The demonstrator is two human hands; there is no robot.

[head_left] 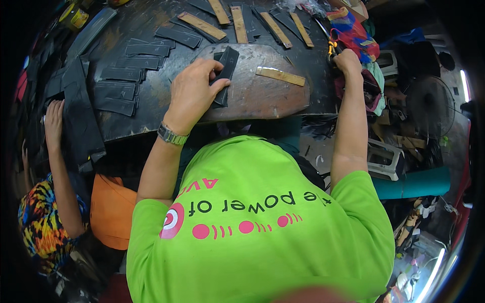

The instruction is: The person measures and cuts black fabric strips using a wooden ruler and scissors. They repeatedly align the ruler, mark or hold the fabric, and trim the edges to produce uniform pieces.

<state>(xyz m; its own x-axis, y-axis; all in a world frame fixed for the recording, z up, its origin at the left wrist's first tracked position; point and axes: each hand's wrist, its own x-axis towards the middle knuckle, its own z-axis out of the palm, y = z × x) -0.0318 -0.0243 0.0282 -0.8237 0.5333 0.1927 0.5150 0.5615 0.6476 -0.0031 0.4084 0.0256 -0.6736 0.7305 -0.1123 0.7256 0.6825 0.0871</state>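
The black strip lies on the worn board, pinched by the left hand. The right hand is clenched at the table edge on a yellow-handled tool. Many strips already lie in rows, so work seems well advanced.

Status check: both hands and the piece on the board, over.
Left hand pressing black strip onto worn board. Right hand at table's right edge, on yellow-handled tool. Tan strip lies beside, apart.
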